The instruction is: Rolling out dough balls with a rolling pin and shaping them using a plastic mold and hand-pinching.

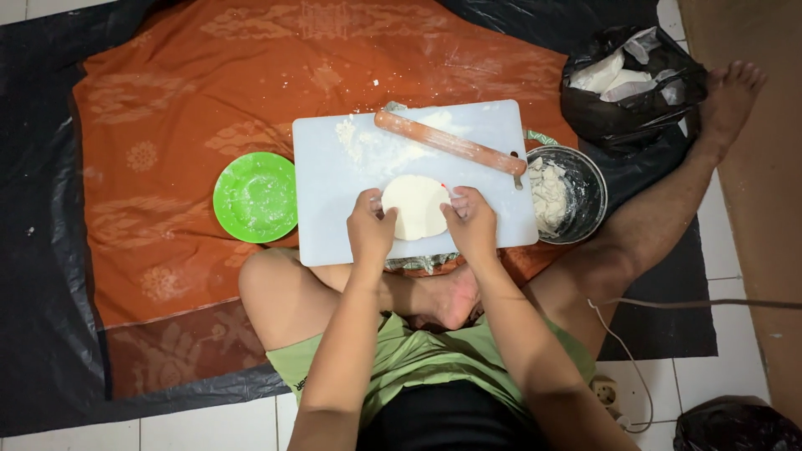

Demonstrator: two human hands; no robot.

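Our left hand (370, 227) and right hand (472, 224) pinching the flat dough round (415, 206) by its edges, fingers curled, on the white board (334, 217) (rolling pin (449, 143) above), green plate (255, 197) nearby.

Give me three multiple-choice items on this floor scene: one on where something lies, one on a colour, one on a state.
1. Where does the rolling pin lie?
A. On the white cutting board
B. In the metal bowl
C. On the green plate

2. What colour is the plate left of the board?
A. Blue
B. Green
C. Red

3. What shape is the dough between the left hand and right hand in?
A. A round ball
B. A long rope
C. A flat disc

Answers: 1 A, the pin rests slanted across the board's far side. 2 B, it is bright green. 3 C, it lies flattened and roughly round, fingers at both edges.
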